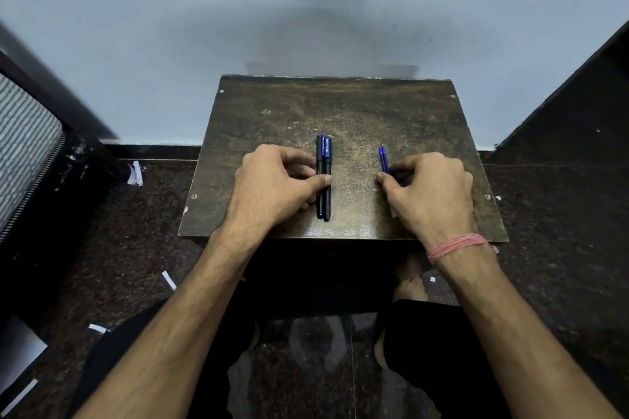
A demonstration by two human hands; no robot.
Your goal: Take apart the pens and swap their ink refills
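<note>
Two dark pens (324, 160) with blue caps lie side by side on a small worn brown table (357, 112), pointing away from me. My left hand (272, 184) rests on them, thumb laid across their middle and fingers at their left side. To the right lie thin blue ink refills (384, 158), tips pointing away. My right hand (432, 190) pinches their near ends between thumb and fingers; the rest of their length is hidden under the hand. A pink thread band circles my right wrist.
The table stands against a pale blue wall (306, 10). Dark speckled floor (153, 214) surrounds it, with scraps of white paper (135, 173) at the left. A striped cushion (23, 146) sits at the far left, dark furniture (578, 95) at the right.
</note>
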